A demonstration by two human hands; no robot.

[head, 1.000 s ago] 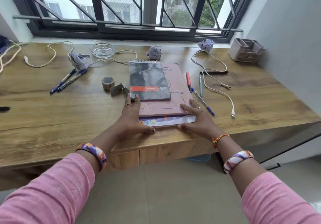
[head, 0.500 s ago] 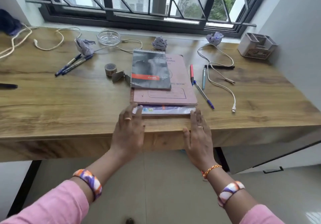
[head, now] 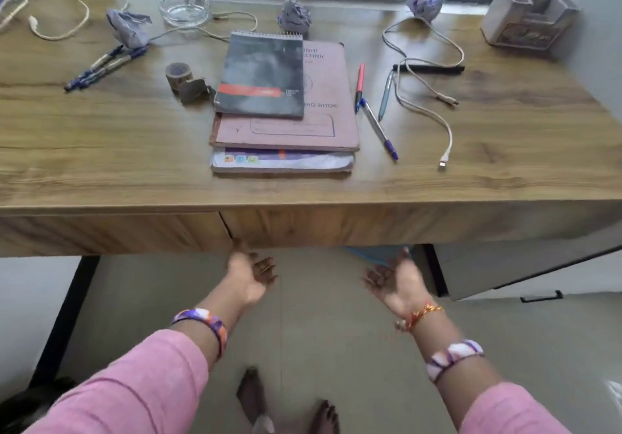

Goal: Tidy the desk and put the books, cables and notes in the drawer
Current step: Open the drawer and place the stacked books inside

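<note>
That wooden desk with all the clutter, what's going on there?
A person is tidying the wooden desk. Both hands, left hand and right hand, reach palm-up under the closed wooden drawer front, holding nothing. A stack of three books lies near the desk's front edge, with pens, white cables and crumpled paper around it.

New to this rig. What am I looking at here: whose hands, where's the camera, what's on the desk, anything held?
There is no robot: a person wears a wide-angle camera on the head, looking forward and down. The left hand and right hand reach palm-up under the desk's front edge, near the closed drawer front; neither holds anything. On the desk lies a stack of books with a spiral notebook on top, pens and a white cable to its right, crumpled paper, a glass ashtray and a desk organiser.
</note>
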